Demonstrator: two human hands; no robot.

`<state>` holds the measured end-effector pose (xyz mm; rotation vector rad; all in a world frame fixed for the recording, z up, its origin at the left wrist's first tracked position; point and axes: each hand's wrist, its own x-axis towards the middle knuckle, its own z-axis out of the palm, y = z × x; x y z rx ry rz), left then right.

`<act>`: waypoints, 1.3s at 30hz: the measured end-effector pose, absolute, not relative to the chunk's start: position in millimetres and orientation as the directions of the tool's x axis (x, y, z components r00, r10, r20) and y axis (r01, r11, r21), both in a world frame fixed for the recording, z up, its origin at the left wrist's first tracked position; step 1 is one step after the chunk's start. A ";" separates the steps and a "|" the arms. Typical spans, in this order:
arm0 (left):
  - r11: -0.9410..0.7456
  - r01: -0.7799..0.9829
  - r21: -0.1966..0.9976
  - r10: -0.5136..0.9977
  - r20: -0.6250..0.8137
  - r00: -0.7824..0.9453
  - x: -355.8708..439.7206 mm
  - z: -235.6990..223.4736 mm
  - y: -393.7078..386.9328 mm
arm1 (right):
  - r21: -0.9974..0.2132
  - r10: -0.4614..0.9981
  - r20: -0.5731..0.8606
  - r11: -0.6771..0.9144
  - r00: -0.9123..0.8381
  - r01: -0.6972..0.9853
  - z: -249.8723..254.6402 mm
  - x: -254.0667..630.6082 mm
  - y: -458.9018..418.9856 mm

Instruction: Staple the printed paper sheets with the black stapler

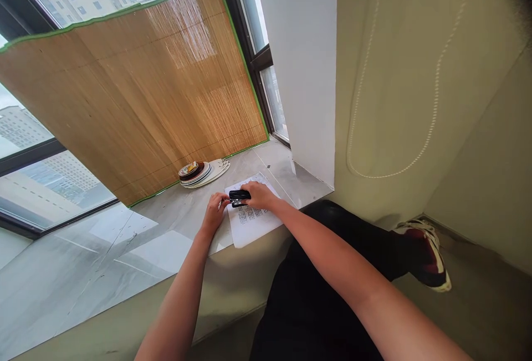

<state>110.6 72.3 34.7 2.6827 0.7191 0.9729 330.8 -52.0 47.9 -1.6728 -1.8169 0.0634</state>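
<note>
My right hand [258,194] is closed around a black stapler [238,197], which it holds above printed sheets of paper [253,232]. The stapler's front points left. My left hand [215,209] is at that front end, with fingertips pinched together. Whether those fingers grip the stapler, the paper's edge or something small is too fine to make out. The sheets lie on the grey marble-look window sill [174,225], with their lower edge near the sill's front edge.
Stacked plates [205,174] stand behind my hands, with small items on top. A bamboo mat [145,95] with green edging leans against the window. To the right are a white pillar [310,73] and a hanging bead chain [434,95]. My leg [349,239] is beside the sill.
</note>
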 end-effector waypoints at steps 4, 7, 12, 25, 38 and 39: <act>-0.859 0.382 0.340 0.511 0.550 0.661 111.1 35.8 69.4 | -0.477 0.907 0.418 0.165 0.057 0.863 49.2 331.1 -52.2; -0.854 0.390 0.345 0.521 0.545 0.657 110.9 36.7 68.7 | -0.482 0.906 0.417 0.161 0.064 0.861 50.1 330.9 -52.6; -0.877 0.351 0.330 0.480 0.552 0.682 111.3 34.9 70.4 | -0.487 0.905 0.422 0.173 0.057 0.856 50.2 331.2 -53.5; -0.875 0.247 0.417 0.477 0.652 0.589 105.1 44.1 59.8 | -0.638 0.908 0.407 0.202 0.103 0.743 65.4 351.8 -55.9; -0.885 0.125 0.449 0.429 0.681 0.593 108.5 37.6 66.6 | -0.636 0.854 0.516 0.435 -0.068 0.638 43.1 344.8 -37.1; -0.881 0.128 0.456 0.442 0.694 0.568 108.6 37.3 67.4 | -0.625 0.846 0.527 0.446 -0.075 0.641 41.1 341.1 -34.8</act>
